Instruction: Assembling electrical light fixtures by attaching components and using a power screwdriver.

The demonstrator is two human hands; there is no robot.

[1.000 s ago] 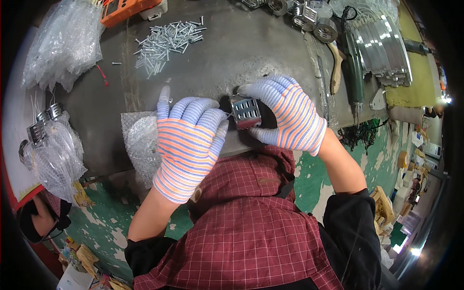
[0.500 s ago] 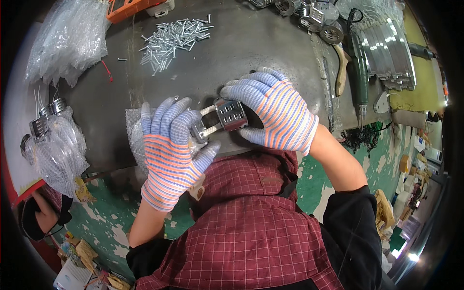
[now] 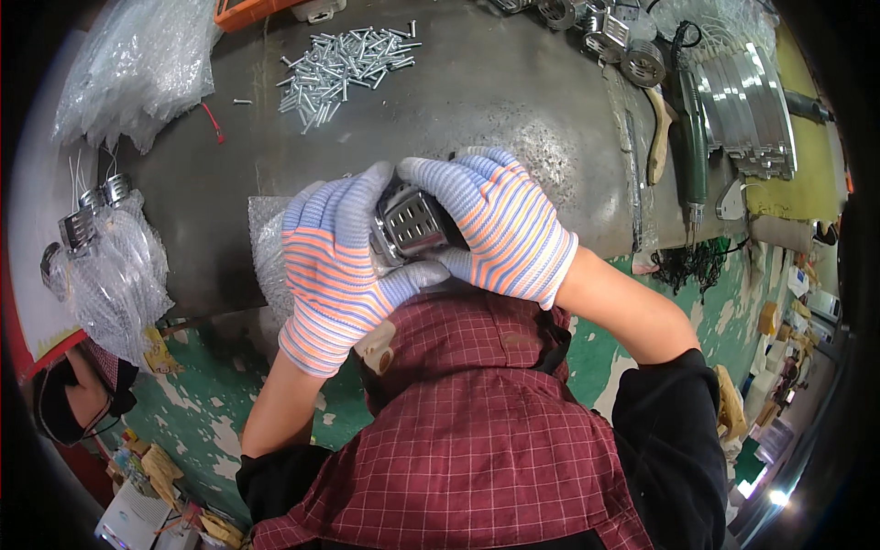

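Note:
Between my gloved hands, close to the near edge of the bench, is a shiny metal housing with rows of slots (image 3: 414, 223). My left hand (image 3: 332, 252) grips its left side, thumb along the near edge and fingers over the far left. From the right, my right hand (image 3: 504, 225) curls round the housing, fingertips at its far edge and thumb at the near right corner. Both hands hide much of its sides. A sheet of bubble wrap (image 3: 267, 240) lies by my left hand, partly under it.
A pile of screws (image 3: 346, 73) lies at the back, with a red wire piece (image 3: 214, 122) to its left. Bubble-wrapped metal parts (image 3: 119, 266) sit far left. A green power screwdriver (image 3: 692, 137), a wooden handle (image 3: 658, 137) and stacked metal bands (image 3: 744, 115) occupy the right.
The pale strips that showed between the slotted cover and the left piece are now out of sight. My right hand has moved left and the two pieces have come together.

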